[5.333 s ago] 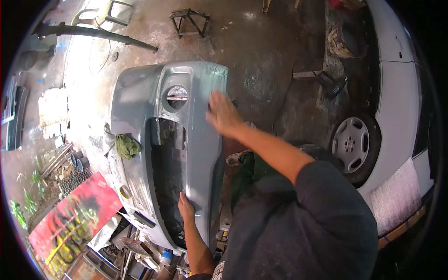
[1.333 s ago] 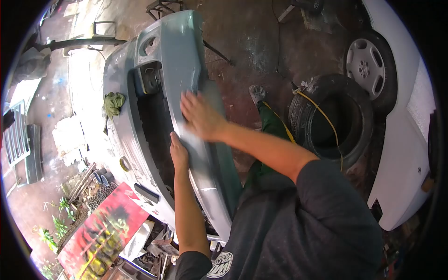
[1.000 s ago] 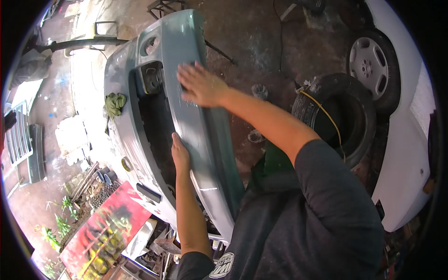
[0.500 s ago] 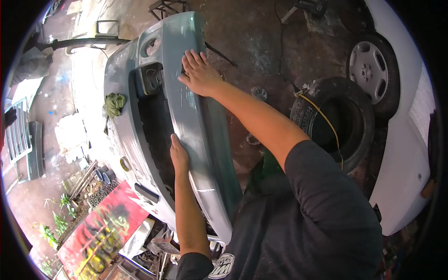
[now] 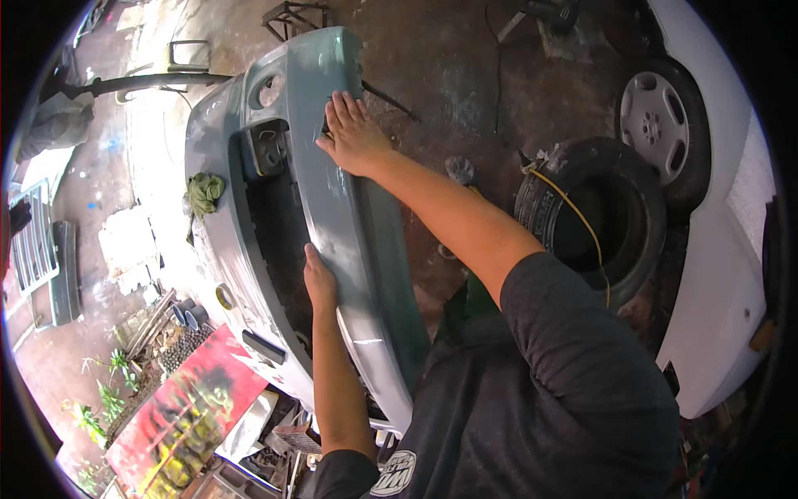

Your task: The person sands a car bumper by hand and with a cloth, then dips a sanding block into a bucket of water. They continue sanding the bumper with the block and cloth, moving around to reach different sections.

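Observation:
A grey-primed car bumper (image 5: 332, 208) stands lengthwise in front of me, with scuffed, sanded patches and a long dark opening (image 5: 278, 208) along its middle. My right hand (image 5: 356, 137) lies flat on its upper face, fingers stretched and slightly apart. Lower down, my left hand (image 5: 319, 279) holds the bumper's edge beside the opening; its fingers are partly hidden. A crumpled green cloth (image 5: 204, 194) rests on the bumper's left side. Near the top is a round hole (image 5: 268, 91).
To the right lie a loose tyre (image 5: 598, 220) with a yellow cord (image 5: 573, 204) over it and a white car (image 5: 715, 274) with a wheel (image 5: 657, 125). At lower left are a red painted panel (image 5: 187, 403), plants (image 5: 108, 399) and a grille (image 5: 35, 237).
My right hand has shifted very slightly down and left on the bumper. The left hand keeps its place, and the view has moved a little.

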Demonstrator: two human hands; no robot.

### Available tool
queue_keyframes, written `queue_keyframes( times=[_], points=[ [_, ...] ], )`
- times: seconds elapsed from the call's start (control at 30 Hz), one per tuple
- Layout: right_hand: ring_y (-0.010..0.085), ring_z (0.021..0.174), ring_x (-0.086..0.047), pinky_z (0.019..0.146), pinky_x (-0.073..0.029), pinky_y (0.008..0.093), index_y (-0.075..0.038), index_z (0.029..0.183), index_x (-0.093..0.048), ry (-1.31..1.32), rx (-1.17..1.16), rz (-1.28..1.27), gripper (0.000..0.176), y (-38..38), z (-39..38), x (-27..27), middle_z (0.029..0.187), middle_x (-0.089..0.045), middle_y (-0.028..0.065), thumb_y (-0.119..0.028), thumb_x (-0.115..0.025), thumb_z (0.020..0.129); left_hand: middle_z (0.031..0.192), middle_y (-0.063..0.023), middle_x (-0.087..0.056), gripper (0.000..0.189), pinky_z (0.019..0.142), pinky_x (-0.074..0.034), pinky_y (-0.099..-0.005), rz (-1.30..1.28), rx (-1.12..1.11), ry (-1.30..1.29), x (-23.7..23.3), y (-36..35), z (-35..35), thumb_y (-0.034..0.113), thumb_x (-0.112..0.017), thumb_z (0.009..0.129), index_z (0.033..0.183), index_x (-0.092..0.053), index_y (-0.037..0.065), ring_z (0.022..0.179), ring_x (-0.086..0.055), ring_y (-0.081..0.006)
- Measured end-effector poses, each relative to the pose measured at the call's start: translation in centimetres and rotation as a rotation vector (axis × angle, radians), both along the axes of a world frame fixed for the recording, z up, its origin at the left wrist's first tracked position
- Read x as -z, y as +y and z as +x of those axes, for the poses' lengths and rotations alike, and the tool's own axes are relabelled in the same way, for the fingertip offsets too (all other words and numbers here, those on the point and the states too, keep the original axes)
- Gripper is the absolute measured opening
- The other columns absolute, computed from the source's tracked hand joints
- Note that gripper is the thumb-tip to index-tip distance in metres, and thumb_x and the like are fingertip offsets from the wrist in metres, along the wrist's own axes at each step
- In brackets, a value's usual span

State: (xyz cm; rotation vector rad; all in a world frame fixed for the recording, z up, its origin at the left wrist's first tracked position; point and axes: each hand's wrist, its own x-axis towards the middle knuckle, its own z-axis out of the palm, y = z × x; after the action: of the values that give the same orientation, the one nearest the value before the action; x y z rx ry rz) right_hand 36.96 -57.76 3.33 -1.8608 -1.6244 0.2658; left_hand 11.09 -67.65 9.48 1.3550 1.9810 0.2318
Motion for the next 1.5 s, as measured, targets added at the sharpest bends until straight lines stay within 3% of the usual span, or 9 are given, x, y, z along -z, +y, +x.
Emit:
queue_keyframes(
  times=[0.23, 0.47, 0.7, 0.8, 1.03, 1.23, 1.27, 1.3, 1.5],
  points=[
    [0.0378, 0.158, -0.027, 0.130, -0.019, 0.0540, 0.006, 0.154, -0.044, 0.136, -0.678, 0.013, 0.076, -20.2, -8.8, -4.2, 0.167, -0.035, 0.0240, -0.045, -0.059, 0.099, 0.129, -0.0304, -0.069, 0.079, 0.106, -0.047, -0.0415, -0.042, -0.023, -0.112, -1.4, 0.3, 1.0, 0.059, -0.035, 0.112, 0.134, -0.063, -0.011, 0.123, -0.065, -0.0398],
    [0.0396, 0.156, -0.030, 0.131, -0.017, 0.0520, 0.009, 0.155, -0.040, -0.111, -0.096, 0.041, 0.076, -0.7, 0.1, 0.0, 0.165, -0.036, 0.0283, -0.046, -0.055, 0.104, 0.137, -0.0309, -0.065, 0.085, 0.112, -0.043, -0.0436, -0.077, -0.014, 0.013, -0.5, 0.1, 0.6, 0.066, -0.033, 0.109, 0.140, -0.061, -0.008, 0.133, -0.059, -0.0421],
    [0.0407, 0.154, -0.035, 0.127, -0.026, 0.0562, 0.010, 0.149, -0.045, 0.057, -0.698, -0.064, 0.076, -21.9, -7.4, -5.2, 0.163, -0.039, 0.0273, -0.044, -0.061, 0.098, 0.135, -0.0329, -0.065, 0.088, 0.111, -0.044, -0.0482, -0.094, -0.041, 0.019, -0.8, 0.0, 1.1, 0.071, -0.030, 0.106, 0.140, -0.063, -0.004, 0.134, -0.057, -0.0472],
    [0.0401, 0.154, -0.035, 0.127, -0.026, 0.0562, 0.009, 0.149, -0.045, 0.026, -0.756, -0.036, 0.073, -20.1, -5.6, -4.7, 0.163, -0.040, 0.0267, -0.041, -0.060, 0.099, 0.135, -0.0328, -0.064, 0.087, 0.112, -0.044, -0.0494, -0.071, -0.033, 0.011, -1.3, 0.1, 1.4, 0.070, -0.029, 0.107, 0.140, -0.063, -0.003, 0.134, -0.057, -0.0475],
    [0.0413, 0.154, -0.034, 0.128, -0.023, 0.0549, 0.010, 0.152, -0.043, -0.101, -0.222, -0.046, 0.074, -7.5, -4.6, -3.4, 0.164, -0.037, 0.0286, -0.045, -0.053, 0.103, 0.137, -0.0309, -0.064, 0.085, 0.113, -0.043, -0.0501, -0.124, -0.070, 0.094, -2.7, -0.2, 2.2, 0.071, -0.029, 0.106, 0.140, -0.064, 0.000, 0.134, -0.057, -0.0475],
    [0.0440, 0.150, -0.037, 0.125, -0.030, 0.0550, 0.010, 0.150, -0.043, -0.045, -1.006, -0.050, 0.075, -20.9, -7.7, -5.3, 0.159, -0.041, 0.0279, -0.037, -0.066, 0.095, 0.136, -0.0292, -0.065, 0.080, 0.111, -0.044, -0.0504, -0.120, -0.055, -0.004, -3.0, -0.4, 1.6, 0.068, -0.031, 0.107, 0.139, -0.065, 0.003, 0.134, -0.057, -0.0473],
    [0.0432, 0.150, -0.038, 0.125, -0.029, 0.0544, 0.008, 0.148, -0.044, 0.092, -0.985, -0.336, 0.073, -17.4, -5.8, -9.1, 0.158, -0.044, 0.0273, -0.035, -0.067, 0.094, 0.136, -0.0289, -0.066, 0.078, 0.111, -0.045, -0.0506, -0.103, -0.046, -0.025, -3.1, -0.6, 1.4, 0.066, -0.033, 0.107, 0.138, -0.065, 0.002, 0.133, -0.057, -0.0472],
    [0.0414, 0.148, -0.042, 0.125, -0.030, 0.0539, 0.008, 0.152, -0.041, -0.106, -0.797, -0.035, 0.074, -15.2, -4.9, -5.8, 0.159, -0.045, 0.0271, -0.033, -0.064, 0.095, 0.135, -0.0286, -0.066, 0.076, 0.110, -0.045, -0.0508, -0.090, -0.041, -0.041, -3.2, -1.1, 1.1, 0.065, -0.035, 0.107, 0.136, -0.065, 0.001, 0.132, -0.058, -0.0472],
    [0.0435, 0.155, -0.032, 0.127, -0.023, 0.0560, 0.009, 0.158, -0.035, -0.273, -0.446, -0.087, 0.071, -7.8, -4.7, -4.1, 0.166, -0.034, 0.0299, -0.041, -0.047, 0.108, 0.131, -0.0272, -0.065, 0.050, 0.104, -0.047, -0.0532, 0.145, 0.097, 0.115, -3.1, -9.4, -3.9, 0.044, -0.055, 0.107, 0.129, -0.066, 0.001, 0.125, -0.059, -0.0469]
  ],
)
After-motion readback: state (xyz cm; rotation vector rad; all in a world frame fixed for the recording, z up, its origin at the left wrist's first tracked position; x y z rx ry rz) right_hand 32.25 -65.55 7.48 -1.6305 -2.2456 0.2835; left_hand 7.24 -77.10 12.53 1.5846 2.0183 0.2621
